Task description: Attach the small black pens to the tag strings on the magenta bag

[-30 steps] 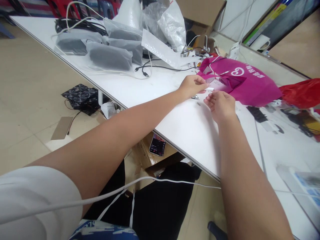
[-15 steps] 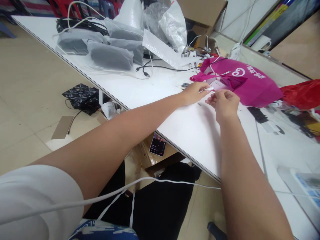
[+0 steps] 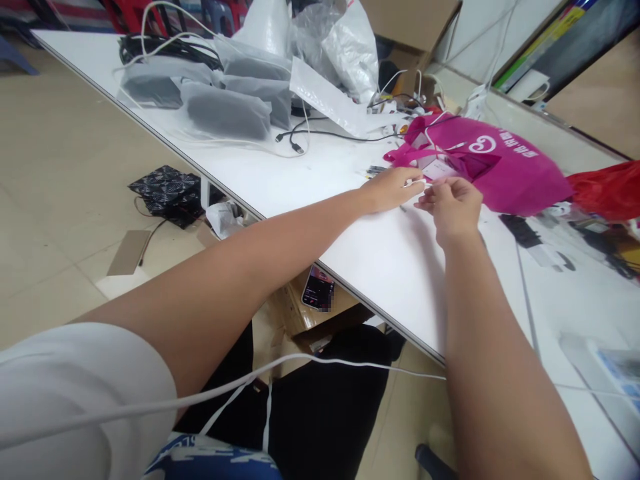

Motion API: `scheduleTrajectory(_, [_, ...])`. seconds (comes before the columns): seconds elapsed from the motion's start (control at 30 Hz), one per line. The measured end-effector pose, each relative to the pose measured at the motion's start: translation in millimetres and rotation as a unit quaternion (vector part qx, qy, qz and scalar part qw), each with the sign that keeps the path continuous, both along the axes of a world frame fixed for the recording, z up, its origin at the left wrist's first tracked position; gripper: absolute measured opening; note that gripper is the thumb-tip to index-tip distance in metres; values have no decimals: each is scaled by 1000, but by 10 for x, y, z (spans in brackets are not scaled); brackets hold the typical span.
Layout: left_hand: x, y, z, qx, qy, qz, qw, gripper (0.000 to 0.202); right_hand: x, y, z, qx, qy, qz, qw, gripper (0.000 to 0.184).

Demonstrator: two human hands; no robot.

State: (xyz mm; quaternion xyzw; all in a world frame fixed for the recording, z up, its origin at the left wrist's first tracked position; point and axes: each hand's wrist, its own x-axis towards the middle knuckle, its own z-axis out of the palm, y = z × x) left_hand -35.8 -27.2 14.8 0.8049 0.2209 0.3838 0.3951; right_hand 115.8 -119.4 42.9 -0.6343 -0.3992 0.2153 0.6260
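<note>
White tabletop spreading below | small white piece sitting at 2 o'clock from frame centre, long axis running roughly 9-to-3 | left hand pinching it from 9, right hand apparently pinching its thin end from 4, both touching | pink bag lying toward 3

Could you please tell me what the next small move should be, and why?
Perhaps tilt the small white item slightly into clearer view: the left hand holds it, the right hand is right beside it, and between them it is partly hidden.
</note>
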Motion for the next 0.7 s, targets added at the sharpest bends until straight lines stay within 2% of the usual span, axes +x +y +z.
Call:
scheduleTrajectory(0.17, [-3, 15, -13, 11, -20, -10, 1000, 35, 28, -19, 11, 16, -19, 16, 1000, 34])
scheduleTrajectory(0.27, [7, 23, -35, 13, -13, -27, 999, 44, 14, -28, 18, -3, -14, 40, 999, 34])
scheduleTrajectory(0.57, [97, 93, -103, 39, -23, -53, 998, 29, 27, -53, 66, -25, -3, 55, 998, 32])
scheduleTrajectory(0.7, [73, 50, -63, 29, -22, -30, 999, 30, 65, -20, 39, -14, -2, 68, 998, 23])
